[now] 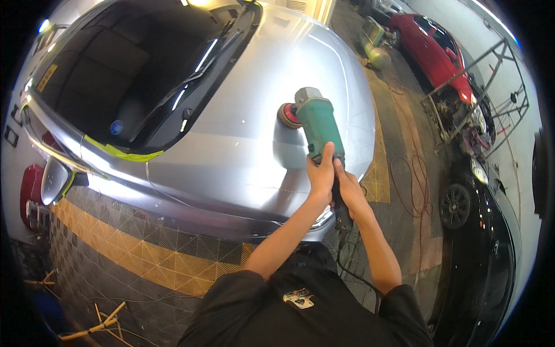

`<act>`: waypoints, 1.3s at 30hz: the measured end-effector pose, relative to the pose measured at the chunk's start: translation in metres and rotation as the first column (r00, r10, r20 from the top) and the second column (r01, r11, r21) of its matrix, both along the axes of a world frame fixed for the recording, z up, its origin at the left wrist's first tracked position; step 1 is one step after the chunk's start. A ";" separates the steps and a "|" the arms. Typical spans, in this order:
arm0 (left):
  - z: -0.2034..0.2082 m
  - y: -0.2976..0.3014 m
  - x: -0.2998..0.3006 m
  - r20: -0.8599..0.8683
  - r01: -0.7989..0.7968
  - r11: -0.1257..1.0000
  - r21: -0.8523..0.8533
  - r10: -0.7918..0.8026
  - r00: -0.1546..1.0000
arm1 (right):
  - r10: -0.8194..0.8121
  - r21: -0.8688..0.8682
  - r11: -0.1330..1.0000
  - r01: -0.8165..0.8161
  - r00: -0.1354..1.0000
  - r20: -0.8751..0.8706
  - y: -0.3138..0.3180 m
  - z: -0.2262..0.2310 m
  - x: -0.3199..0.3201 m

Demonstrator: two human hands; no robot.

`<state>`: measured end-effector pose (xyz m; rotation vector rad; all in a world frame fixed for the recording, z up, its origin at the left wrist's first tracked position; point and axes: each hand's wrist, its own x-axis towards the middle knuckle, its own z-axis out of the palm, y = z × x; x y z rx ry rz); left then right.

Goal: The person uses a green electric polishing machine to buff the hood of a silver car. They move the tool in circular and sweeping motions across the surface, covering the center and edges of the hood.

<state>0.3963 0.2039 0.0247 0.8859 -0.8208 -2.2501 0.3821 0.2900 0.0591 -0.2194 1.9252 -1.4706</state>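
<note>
A green electric polisher (321, 124) with a grey gear head is held in front of me over the silver car hood (231, 133). My left hand (321, 176) is closed round the rear of its body, thumb pointing forward. Right beside it, my right hand (350, 192) wraps the black tail end of the tool. The round red pad (288, 116) is tilted on edge at the hood's surface; whether it touches or spins I cannot tell. Yellow-green masking tape (121, 152) runs along the lower windshield (127, 63) edge.
A side mirror (55, 180) juts out at left. A black cord (370, 284) trails by my right arm, and a coiled hose (425, 202) lies on the floor. Right stand a metal frame (502, 55), a red car (425, 46) and a black car (474, 272). Wooden sticks (95, 327) stand lower left.
</note>
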 end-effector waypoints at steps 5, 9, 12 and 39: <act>-0.005 -0.047 0.009 -0.049 -0.115 0.993 0.036 0.117 0.992 | 0.224 0.072 0.972 -0.224 0.974 0.006 -0.043 0.020 -0.002; -0.019 -0.040 0.017 -0.084 -0.284 0.958 0.033 0.286 0.955 | 0.367 0.097 0.926 -0.364 0.930 -0.009 -0.044 0.030 0.002; -0.024 -0.017 0.033 -0.130 -0.348 0.934 0.081 0.356 0.925 | 0.472 0.165 0.876 -0.453 0.877 -0.095 -0.030 0.014 0.000; 0.020 -0.059 0.107 -0.356 0.166 0.962 0.216 -0.081 0.931 | 0.350 0.143 0.912 -0.385 0.911 0.219 0.007 0.062 0.051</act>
